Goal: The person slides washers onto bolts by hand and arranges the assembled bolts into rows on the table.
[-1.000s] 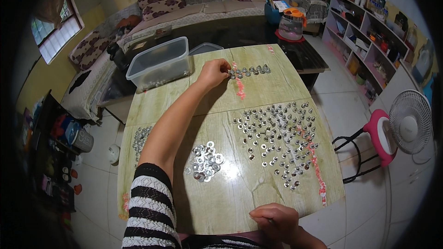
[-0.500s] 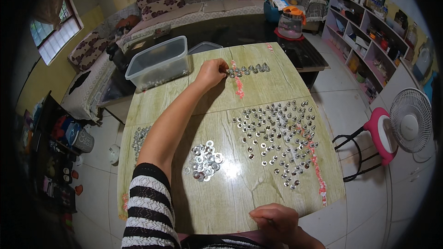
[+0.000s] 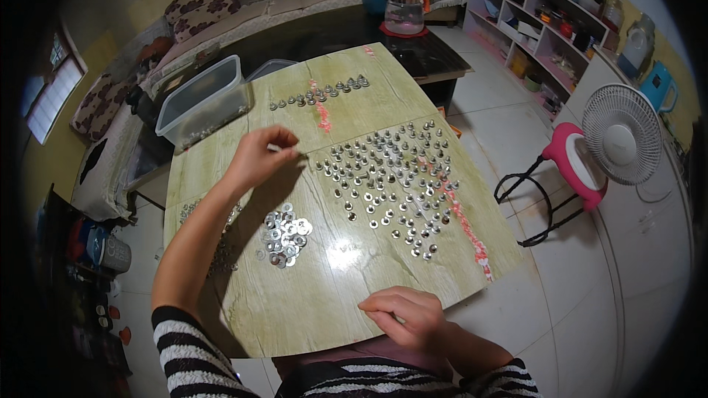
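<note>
Left hand (image 3: 259,156) hovers over the surface (image 3: 324,302), fingers pinched narrow on a small metal piece (image 3: 284,150), just left of the big spread of bolts (image 3: 391,177). Right hand (image 3: 409,317) rests curled at the near edge of the surface, well short of the bolts; whether it holds anything cannot be told. Near-left of the bolts lies a heap of washers (image 3: 282,228), and further left, at the surface's edge, a darker scatter of small parts (image 3: 214,239). Beyond the bolts, toward the far edge, stands a short row (image 3: 321,93) of assembled pieces. A pink streak (image 3: 461,221) runs along the bolts' right side. Far-left of the bolts sits a clear plastic tub (image 3: 203,99), rectangular, lidless, with small bits at its bottom. Behind the surface a jug with an orange lid (image 3: 404,11) stands on a dark table. Compared with a second ago, the left hand has drawn back from the far row to the bolts' left edge, while the right hand has stayed at the near edge.
</note>
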`<state>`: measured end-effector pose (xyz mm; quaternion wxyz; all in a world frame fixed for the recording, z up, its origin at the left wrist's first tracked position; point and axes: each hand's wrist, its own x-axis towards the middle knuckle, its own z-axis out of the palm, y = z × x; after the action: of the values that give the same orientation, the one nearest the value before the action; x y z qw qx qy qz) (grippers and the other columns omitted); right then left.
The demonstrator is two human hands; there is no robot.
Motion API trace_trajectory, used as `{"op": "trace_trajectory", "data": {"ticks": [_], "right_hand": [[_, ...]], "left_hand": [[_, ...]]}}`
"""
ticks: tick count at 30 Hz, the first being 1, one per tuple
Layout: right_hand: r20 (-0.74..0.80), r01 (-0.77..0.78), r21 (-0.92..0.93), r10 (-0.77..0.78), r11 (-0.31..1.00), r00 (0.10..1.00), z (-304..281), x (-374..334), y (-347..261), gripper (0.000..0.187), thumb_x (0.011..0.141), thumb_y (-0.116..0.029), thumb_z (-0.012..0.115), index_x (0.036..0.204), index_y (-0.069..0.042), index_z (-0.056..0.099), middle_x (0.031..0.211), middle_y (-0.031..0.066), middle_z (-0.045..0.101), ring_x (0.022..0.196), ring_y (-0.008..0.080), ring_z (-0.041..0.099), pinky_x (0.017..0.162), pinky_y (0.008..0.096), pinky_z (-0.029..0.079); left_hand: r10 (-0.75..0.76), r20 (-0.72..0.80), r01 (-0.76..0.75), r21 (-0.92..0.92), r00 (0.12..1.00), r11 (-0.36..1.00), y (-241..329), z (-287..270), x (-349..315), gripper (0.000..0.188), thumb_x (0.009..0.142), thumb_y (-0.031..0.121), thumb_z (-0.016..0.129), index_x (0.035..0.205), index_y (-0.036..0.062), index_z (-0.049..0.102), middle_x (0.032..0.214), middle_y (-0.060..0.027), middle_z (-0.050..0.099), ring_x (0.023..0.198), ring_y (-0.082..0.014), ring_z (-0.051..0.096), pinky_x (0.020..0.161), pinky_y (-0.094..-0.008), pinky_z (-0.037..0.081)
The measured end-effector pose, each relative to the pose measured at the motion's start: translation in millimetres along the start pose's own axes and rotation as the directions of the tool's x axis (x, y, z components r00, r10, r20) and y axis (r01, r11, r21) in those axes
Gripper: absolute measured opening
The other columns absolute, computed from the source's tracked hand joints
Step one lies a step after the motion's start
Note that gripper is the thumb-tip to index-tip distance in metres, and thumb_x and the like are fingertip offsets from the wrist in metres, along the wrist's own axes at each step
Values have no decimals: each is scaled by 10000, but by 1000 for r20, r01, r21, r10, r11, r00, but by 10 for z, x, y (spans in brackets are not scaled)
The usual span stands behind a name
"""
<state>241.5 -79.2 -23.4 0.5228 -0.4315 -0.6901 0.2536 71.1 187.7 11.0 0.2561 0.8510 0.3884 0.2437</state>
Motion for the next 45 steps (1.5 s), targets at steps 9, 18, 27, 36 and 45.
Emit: {"op": "trace_trajectory", "data": {"ticks": [9,18,27,36,45], "right_hand": [[-180,-21,-157,-8,987,984,-176,-50,-56,134,682,4,612,813,1,581,756,106,581,631,188,577,547,254,468],[-338,-260,-302,152,917,929,-624,3,199,194,664,8,590,856,-6,575,743,84,570,581,146,544,524,227,434],[-345,-311,-390,176,867,922,-580,50,225,78,666,13,572,743,8,559,664,83,543,551,147,522,524,242,419],[-289,-322,165,358,932,888,-361,15,-61,91,714,53,539,790,7,520,709,22,551,594,62,517,554,175,413],[107,-453,421,453,786,885,192,142,-107,139,688,41,597,815,13,547,742,34,569,624,62,526,549,188,439]], "left_hand": [[-67,141,95,-204,988,974,452,-85,-1067,141,698,27,626,824,-10,575,797,-69,594,730,-134,585,672,-246,491],[-100,11,100,-221,995,970,410,-266,-1560,140,695,29,629,820,0,573,792,-52,577,741,-114,566,659,-239,485],[-250,-131,208,-271,959,940,228,-471,-1898,148,697,39,627,834,5,581,807,-44,586,745,-101,556,638,-219,470],[-329,-161,303,-164,931,939,91,-604,-2136,121,707,49,628,817,12,594,759,-24,587,675,-81,552,608,-203,454],[-52,-50,60,179,997,982,61,-433,-1979,139,676,70,650,805,37,609,746,-60,555,676,-180,547,596,-266,443]]}}
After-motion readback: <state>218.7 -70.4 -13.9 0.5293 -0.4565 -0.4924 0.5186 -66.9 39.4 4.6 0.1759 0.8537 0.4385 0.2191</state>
